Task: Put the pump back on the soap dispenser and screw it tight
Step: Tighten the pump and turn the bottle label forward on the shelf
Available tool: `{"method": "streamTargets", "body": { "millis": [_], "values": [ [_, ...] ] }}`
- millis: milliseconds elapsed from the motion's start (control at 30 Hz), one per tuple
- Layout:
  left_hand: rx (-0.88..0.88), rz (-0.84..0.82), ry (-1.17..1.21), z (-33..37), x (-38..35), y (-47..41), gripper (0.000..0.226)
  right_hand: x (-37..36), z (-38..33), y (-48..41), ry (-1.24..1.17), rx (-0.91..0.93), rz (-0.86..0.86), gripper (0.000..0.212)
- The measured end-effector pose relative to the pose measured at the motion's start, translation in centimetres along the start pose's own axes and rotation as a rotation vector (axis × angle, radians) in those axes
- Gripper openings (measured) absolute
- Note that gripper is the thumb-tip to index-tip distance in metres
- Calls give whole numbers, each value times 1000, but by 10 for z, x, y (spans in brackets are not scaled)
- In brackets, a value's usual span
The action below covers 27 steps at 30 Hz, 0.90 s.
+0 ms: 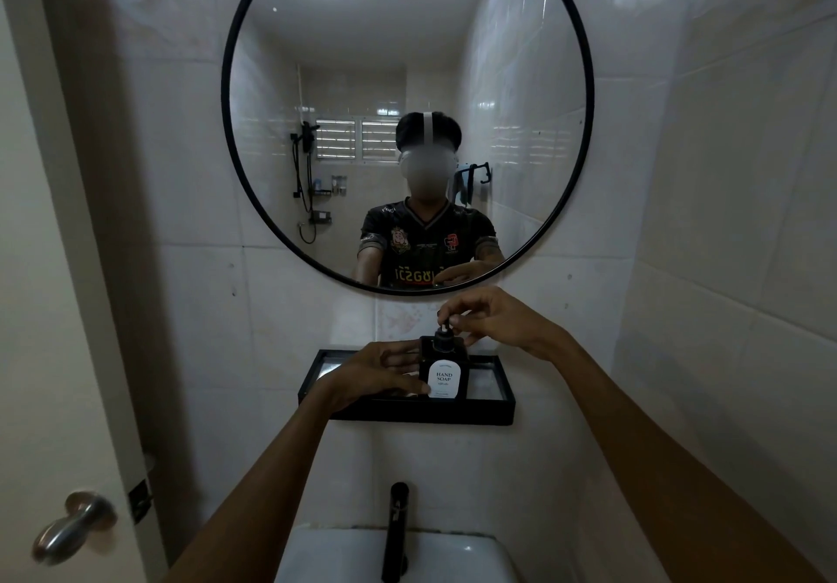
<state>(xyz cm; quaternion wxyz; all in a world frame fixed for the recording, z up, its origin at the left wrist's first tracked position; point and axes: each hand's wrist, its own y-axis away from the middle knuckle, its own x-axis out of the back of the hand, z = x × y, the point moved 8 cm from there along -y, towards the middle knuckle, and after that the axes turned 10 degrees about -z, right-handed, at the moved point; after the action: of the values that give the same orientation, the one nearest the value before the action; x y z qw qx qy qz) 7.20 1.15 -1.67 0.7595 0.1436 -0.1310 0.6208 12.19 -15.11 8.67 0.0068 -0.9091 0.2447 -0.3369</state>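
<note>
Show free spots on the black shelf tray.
Free: the black rectangular shelf tray right of the black square hand-soap bottle, up to its right wall. Crowded: left half, where the left hand steadies the bottle; above it, right hand on the pump.

Soap bottle [443, 367] black, its label [444, 379] white with dark lettering reading HAND SOAP; pump [443, 334] on top black with a pale stem. Shelf [421, 412] black, tap [395, 532] black, mirror frame [225, 143] thin black, basin [471, 557] white, door knob [74, 526] dull silver. Wall tiles [724, 220] glossy off-white with faint grey marbling; shirt in the mirror [428, 242] black with red and gold badges.
</note>
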Motion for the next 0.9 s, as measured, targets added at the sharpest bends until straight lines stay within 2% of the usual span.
{"method": "streamTargets", "body": {
  "millis": [100, 233, 333, 600, 733, 900],
  "values": [
    [3, -1, 2, 0, 0, 0, 81, 0, 2, 3, -47, 12, 16, 18],
    [6, -5, 28, -1, 0, 1, 83, 2, 26, 16, -212, -6, 178, 29],
    [-1, -10, 37, 0, 0, 2, 81, -5, 55, 27, -209, -53, 230, 33],
    [-29, 7, 79, 6, 1, 5, 77, -18, 83, 36, -251, -134, 110, 53],
    [-83, 95, 48, 16, 8, 9, 77, -16, 85, 32, -214, -163, 50, 61],
    [-98, 148, 64, 21, 11, 10, 68, -14, 80, 29, -172, -182, 31, 59]
  ]
}}
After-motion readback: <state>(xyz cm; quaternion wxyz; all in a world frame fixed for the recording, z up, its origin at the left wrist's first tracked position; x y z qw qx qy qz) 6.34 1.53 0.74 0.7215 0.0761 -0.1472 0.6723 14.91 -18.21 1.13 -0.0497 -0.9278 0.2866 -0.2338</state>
